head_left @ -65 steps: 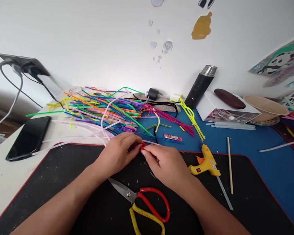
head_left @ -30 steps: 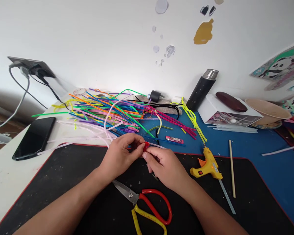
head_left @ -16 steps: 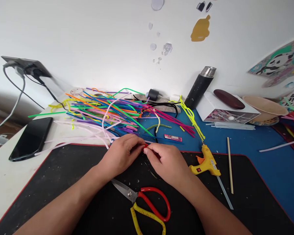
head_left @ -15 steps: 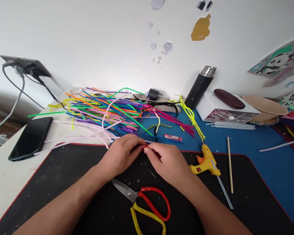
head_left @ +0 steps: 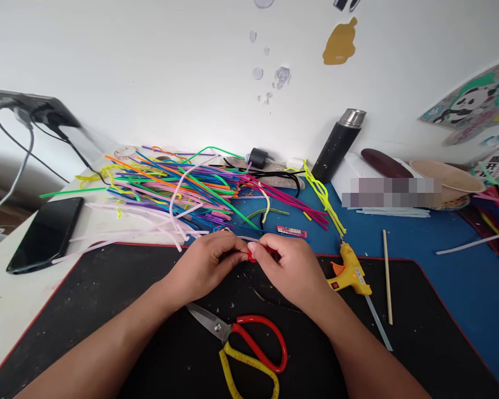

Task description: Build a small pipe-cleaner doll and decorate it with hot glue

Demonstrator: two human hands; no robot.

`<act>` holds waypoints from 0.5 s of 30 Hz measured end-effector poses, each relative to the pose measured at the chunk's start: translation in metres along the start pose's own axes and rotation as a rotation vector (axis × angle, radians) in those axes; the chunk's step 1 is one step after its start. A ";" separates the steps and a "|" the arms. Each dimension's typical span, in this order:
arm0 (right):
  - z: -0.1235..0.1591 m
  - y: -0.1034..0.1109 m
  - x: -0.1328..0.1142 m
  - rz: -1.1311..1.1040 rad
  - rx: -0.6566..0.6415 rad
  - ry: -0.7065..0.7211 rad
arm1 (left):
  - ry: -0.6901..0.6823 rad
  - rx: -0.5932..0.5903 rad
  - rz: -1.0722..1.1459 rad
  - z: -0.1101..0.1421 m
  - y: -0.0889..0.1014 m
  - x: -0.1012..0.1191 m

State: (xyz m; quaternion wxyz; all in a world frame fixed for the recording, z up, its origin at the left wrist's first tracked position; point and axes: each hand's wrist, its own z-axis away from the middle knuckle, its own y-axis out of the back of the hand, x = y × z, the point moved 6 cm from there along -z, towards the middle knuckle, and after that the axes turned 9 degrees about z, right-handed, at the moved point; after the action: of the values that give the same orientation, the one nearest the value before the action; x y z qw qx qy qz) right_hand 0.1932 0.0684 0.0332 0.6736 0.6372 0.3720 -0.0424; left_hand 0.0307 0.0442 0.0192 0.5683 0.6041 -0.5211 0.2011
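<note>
Both hands meet above the black mat (head_left: 158,354), fingertips pinching a small red piece of pipe cleaner (head_left: 251,256), mostly covered by the fingers. My left hand (head_left: 210,266) closes on its left side with thumb and forefinger. From the other side, my right hand (head_left: 293,269) grips it, the thumb lying over the top. Scissors (head_left: 219,329) with one red and one yellow handle lie on the mat below the hands. To the right of my right hand is a yellow glue gun (head_left: 352,274) with a glue stick (head_left: 378,322) out of its back.
A heap of coloured pipe cleaners (head_left: 170,185) spreads behind the hands. A phone (head_left: 45,233) lies at left. Toward the wall stand a black flask (head_left: 336,147) and a bowl (head_left: 447,177). A wooden stick (head_left: 387,277) lies right of the glue gun.
The fingers have shifted slightly on the red pipe cleaner, and more of it shows between them now. The whole view has moved a little.
</note>
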 end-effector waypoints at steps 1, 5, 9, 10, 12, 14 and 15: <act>0.000 0.000 0.001 -0.008 -0.004 -0.012 | 0.012 0.001 0.025 0.000 0.000 0.001; -0.003 -0.001 0.007 -0.058 -0.034 -0.051 | 0.083 0.009 0.129 0.000 0.001 0.001; -0.005 -0.008 0.010 -0.147 -0.103 -0.078 | 0.131 0.054 0.221 0.002 0.002 0.000; -0.005 -0.010 0.011 -0.164 -0.117 -0.088 | 0.137 0.071 0.242 0.002 0.003 0.000; -0.004 -0.015 0.012 -0.209 -0.149 -0.111 | 0.151 0.099 0.277 0.003 0.003 -0.002; -0.003 -0.021 0.012 -0.270 -0.190 -0.137 | 0.167 0.120 0.310 0.004 0.003 -0.003; -0.003 -0.023 0.013 -0.303 -0.207 -0.147 | 0.175 0.133 0.329 0.005 0.003 -0.004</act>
State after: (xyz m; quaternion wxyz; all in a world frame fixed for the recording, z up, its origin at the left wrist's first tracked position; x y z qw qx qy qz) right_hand 0.1888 0.0716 0.0070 0.7470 0.4964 0.4157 -0.1510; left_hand 0.0252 0.0420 0.0159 0.5295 0.5273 -0.5471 0.3770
